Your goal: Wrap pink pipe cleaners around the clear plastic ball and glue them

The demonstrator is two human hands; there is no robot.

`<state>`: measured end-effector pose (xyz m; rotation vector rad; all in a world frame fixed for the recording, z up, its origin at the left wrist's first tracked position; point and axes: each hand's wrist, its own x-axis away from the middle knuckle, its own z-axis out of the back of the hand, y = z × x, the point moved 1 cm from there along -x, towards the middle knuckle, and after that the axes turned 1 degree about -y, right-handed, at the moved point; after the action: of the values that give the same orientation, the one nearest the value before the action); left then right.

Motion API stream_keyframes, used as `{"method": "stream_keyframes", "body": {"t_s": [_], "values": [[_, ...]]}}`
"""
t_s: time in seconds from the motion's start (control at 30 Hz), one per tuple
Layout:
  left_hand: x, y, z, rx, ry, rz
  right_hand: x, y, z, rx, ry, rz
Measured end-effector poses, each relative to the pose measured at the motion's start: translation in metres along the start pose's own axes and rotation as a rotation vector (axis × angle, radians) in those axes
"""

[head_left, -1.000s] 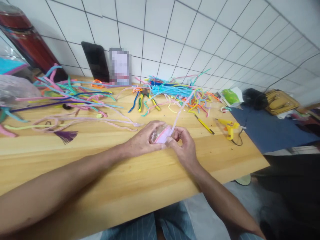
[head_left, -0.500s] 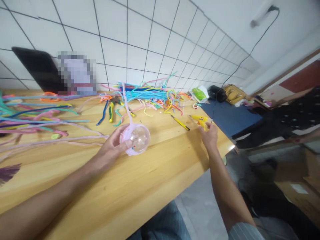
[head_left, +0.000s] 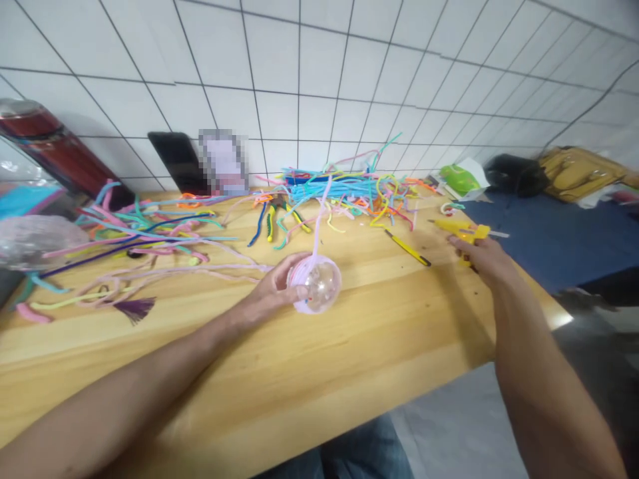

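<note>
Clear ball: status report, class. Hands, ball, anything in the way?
Left hand holds clear ball, pink pipe cleaner wound round it. Right hand grips yellow glue gun. Yellow cutter lies on table between them.

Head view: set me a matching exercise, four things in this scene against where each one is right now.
Things:
1. clear ball
2. yellow glue gun
3. purple tassel
4. black phone

Places:
A. leaning against the tiled wall
B. in the left hand
C. lying loose on the wooden table
D. in the right hand

Pairs: 1-B, 2-D, 3-C, 4-A.
</note>
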<state>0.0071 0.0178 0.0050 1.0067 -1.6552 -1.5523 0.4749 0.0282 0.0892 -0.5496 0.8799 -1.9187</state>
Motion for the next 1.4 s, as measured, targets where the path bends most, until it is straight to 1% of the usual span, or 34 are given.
{"method": "stream_keyframes", "body": {"t_s": [0.07,0.13,0.17,0.23,0.3,0.37,0.43,0.5,0.63,0.83,1.0,1.1,1.4], "values": [[0.000,0.000,-0.002,0.016,-0.004,0.004,0.017,-0.017,-0.010,-0.196,-0.034,0.178],[0.000,0.000,-0.003,0.021,0.013,0.011,0.039,-0.037,-0.026,-0.258,-0.123,0.335],[0.000,0.001,-0.004,0.019,0.035,0.010,0.051,-0.047,-0.035,-0.242,-0.186,0.384],[0.000,0.002,-0.004,0.003,0.089,0.001,0.074,-0.067,-0.052,-0.207,-0.359,0.455],[0.001,0.003,-0.004,-0.025,0.136,-0.017,0.094,-0.083,-0.066,-0.183,-0.486,0.529],[0.001,0.003,-0.004,-0.064,0.166,-0.030,0.108,-0.094,-0.076,-0.128,-0.571,0.586],[0.001,0.002,-0.004,-0.100,0.176,-0.042,0.116,-0.098,-0.083,-0.081,-0.632,0.625],[0.001,-0.001,-0.004,-0.115,0.167,-0.052,0.118,-0.099,-0.088,-0.060,-0.654,0.635],[0.001,-0.006,-0.008,-0.093,0.158,-0.060,0.118,-0.096,-0.093,-0.042,-0.659,0.612],[0.002,-0.005,-0.012,-0.079,0.158,-0.049,0.120,-0.092,-0.095,-0.052,-0.698,0.663],[0.002,-0.003,-0.012,-0.052,0.133,-0.037,0.121,-0.093,-0.098,-0.070,-0.689,0.649],[0.003,-0.003,-0.012,-0.068,0.119,-0.043,0.121,-0.093,-0.098,-0.067,-0.708,0.645],[0.003,-0.004,-0.014,-0.058,0.123,-0.048,0.123,-0.091,-0.100,-0.064,-0.728,0.581]]}}
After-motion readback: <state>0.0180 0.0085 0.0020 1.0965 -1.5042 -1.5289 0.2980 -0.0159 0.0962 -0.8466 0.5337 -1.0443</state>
